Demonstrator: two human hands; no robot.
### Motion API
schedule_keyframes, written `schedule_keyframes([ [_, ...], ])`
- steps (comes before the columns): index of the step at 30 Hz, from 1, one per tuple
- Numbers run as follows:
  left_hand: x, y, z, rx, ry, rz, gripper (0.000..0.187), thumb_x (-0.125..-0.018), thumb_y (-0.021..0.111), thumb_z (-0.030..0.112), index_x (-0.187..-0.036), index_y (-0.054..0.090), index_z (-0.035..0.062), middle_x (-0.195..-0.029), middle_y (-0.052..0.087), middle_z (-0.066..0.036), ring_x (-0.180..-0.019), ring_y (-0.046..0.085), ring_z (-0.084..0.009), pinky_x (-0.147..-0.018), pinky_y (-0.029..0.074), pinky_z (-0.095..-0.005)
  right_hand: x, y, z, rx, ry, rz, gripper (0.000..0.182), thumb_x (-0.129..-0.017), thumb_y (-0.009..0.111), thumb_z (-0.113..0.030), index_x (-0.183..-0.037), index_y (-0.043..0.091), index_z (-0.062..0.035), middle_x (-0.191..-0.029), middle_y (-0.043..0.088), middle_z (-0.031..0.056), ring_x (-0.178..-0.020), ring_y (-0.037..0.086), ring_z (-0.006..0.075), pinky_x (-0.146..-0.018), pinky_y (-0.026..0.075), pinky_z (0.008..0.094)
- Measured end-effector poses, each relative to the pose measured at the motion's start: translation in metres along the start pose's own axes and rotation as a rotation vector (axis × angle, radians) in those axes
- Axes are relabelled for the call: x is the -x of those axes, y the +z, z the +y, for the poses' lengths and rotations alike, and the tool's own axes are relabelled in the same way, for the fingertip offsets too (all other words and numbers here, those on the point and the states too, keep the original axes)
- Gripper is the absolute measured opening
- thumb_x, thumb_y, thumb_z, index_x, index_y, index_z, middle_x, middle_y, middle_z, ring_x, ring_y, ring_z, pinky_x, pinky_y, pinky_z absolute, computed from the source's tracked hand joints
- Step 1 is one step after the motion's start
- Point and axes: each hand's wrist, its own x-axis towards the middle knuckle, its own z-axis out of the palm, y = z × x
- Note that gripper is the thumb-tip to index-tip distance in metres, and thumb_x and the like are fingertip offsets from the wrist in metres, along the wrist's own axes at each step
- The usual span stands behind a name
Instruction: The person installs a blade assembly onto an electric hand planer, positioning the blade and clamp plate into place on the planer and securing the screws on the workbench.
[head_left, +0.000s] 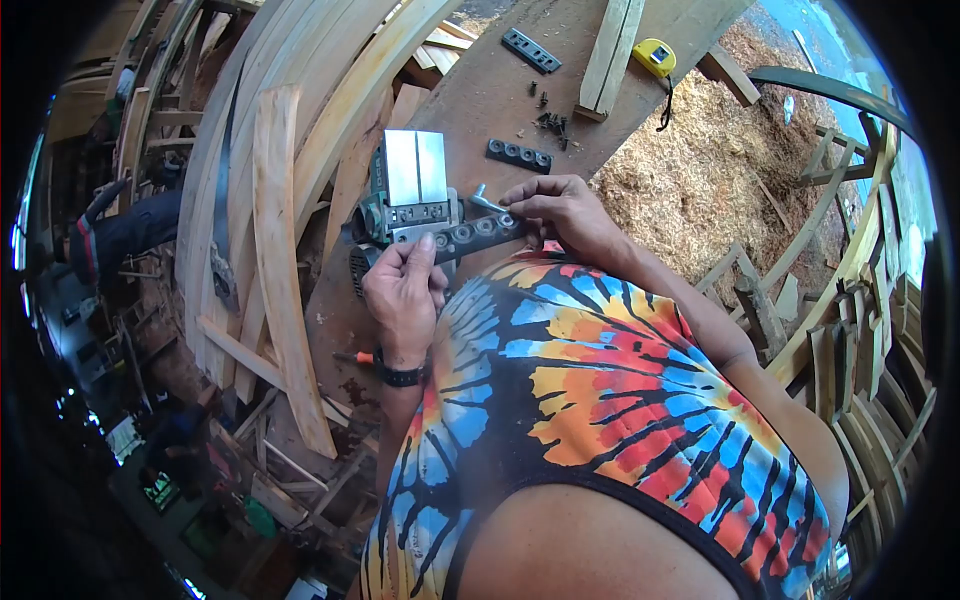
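Note:
My left hand [405, 285] pinches the left end of a dark metal bar with a row of round recesses [470, 236]. At the bar's other end, my right hand [565, 212] has its fingers closed on it. Right beside those fingertips is a small silver metal piece [487, 198]. Behind my left hand stands a green and black electric planer [372, 215], with its bright metal sole [415, 165] facing me. A similar recessed bar [518, 155] lies on the wooden bench [470, 110] just beyond, and several dark screws [553, 126] are scattered near it.
Farther up the bench lie a slotted dark bar [531, 50], a wooden block [610, 60] and a yellow tape measure [654, 57]. Long curved planks [285, 250] lean at the left. Wood shavings [690, 160] pile up at the right. An orange-handled tool [362, 357] lies near my left wrist.

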Motion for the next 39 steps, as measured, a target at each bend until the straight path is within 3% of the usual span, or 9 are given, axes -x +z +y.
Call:
schedule_keyframes([
  [8,-0.002,0.002,0.000,0.004,0.061,-0.002,0.027,-0.102,0.067,0.023,-0.088,0.067,0.0002,-0.064,0.064,-0.005,-0.046,0.050,-0.0059,-0.043,0.037,-0.0201,-0.001,-0.004,0.001,0.088,-0.028,-0.031,0.020,-0.092,0.069,-0.010,-0.107,0.074,0.0012,-0.083,0.072,0.0061,-0.064,0.065,0.0095,-0.058,0.050,0.0226],
  [15,-0.007,0.004,-0.003,0.042,0.115,-0.039,0.030,-0.103,0.064,0.023,-0.120,0.064,-0.0023,-0.081,0.070,-0.006,-0.056,0.056,-0.0055,-0.050,0.042,-0.0190,-0.038,-0.030,-0.008,0.065,-0.001,0.066,0.014,-0.087,0.070,-0.009,-0.096,0.074,0.0007,-0.072,0.065,0.0029,-0.060,0.063,0.0121,-0.056,0.052,0.0276],
  [19,-0.007,-0.002,-0.004,0.012,0.153,-0.105,0.034,-0.103,0.064,0.022,-0.126,0.062,-0.0025,-0.088,0.071,-0.006,-0.064,0.058,-0.0051,-0.057,0.046,-0.0199,-0.102,-0.054,-0.020,0.403,-0.225,0.354,0.021,-0.087,0.066,-0.009,-0.097,0.076,0.0064,-0.076,0.072,0.0116,-0.063,0.068,0.0145,-0.061,0.058,0.0304],
  [23,-0.003,0.000,-0.001,-0.028,0.162,-0.164,0.032,-0.103,0.063,0.020,-0.126,0.062,-0.0027,-0.089,0.071,-0.006,-0.068,0.059,-0.0049,-0.061,0.048,-0.0208,-0.137,-0.054,-0.031,0.473,-0.224,0.357,0.026,-0.087,0.066,-0.012,-0.102,0.076,0.0069,-0.081,0.075,0.0150,-0.070,0.074,0.0179,-0.067,0.060,0.0299],
  [27,0.000,-0.004,-0.007,-0.059,0.180,-0.163,0.031,-0.103,0.063,0.018,-0.127,0.062,-0.0021,-0.090,0.071,-0.006,-0.068,0.059,-0.0051,-0.062,0.048,-0.0208,-0.122,-0.043,-0.033,1.255,-0.483,0.603,0.026,-0.087,0.063,-0.017,-0.100,0.077,0.0015,-0.094,0.074,0.0264,-0.087,0.075,0.0368,-0.080,0.061,0.0425],
  [28,0.000,-0.006,-0.008,-0.054,0.178,-0.154,0.031,-0.103,0.063,0.018,-0.126,0.062,-0.0020,-0.090,0.071,-0.006,-0.068,0.059,-0.0052,-0.062,0.048,-0.0207,-0.098,-0.030,-0.049,1.208,-0.324,0.497,0.025,-0.084,0.061,-0.016,-0.096,0.076,0.0005,-0.097,0.072,0.0290,-0.096,0.071,0.0438,-0.088,0.058,0.0477],
  [31,-0.001,-0.014,-0.014,-0.046,0.165,-0.135,0.030,-0.103,0.063,0.017,-0.125,0.063,-0.0020,-0.090,0.072,-0.006,-0.069,0.059,-0.0053,-0.062,0.048,-0.0208,-0.077,-0.041,-0.022,1.569,-0.216,0.257,0.025,-0.082,0.062,-0.016,-0.098,0.073,-0.0005,-0.106,0.071,0.0260,-0.096,0.071,0.0423,-0.087,0.057,0.0490],
  [34,-0.005,-0.015,-0.016,-0.033,0.172,-0.137,0.029,-0.103,0.063,0.017,-0.123,0.064,-0.0022,-0.090,0.071,-0.006,-0.069,0.059,-0.0053,-0.062,0.048,-0.0210,-0.055,-0.060,0.017,1.554,-0.510,0.183,0.043,-0.084,0.065,-0.020,-0.123,0.061,-0.0015,-0.136,0.054,0.0206,-0.112,0.059,0.0374,-0.092,0.052,0.0484],
  [39,-0.005,-0.009,-0.010,-0.067,0.185,-0.165,0.026,-0.102,0.063,0.016,-0.121,0.065,-0.0024,-0.090,0.071,-0.006,-0.069,0.059,-0.0053,-0.063,0.048,-0.0213,-0.019,-0.079,0.043,1.779,-0.703,0.075,0.060,-0.088,0.067,-0.033,-0.136,0.056,0.0014,-0.140,0.051,0.0116,-0.123,0.049,0.0292,-0.099,0.042,0.0401],
])
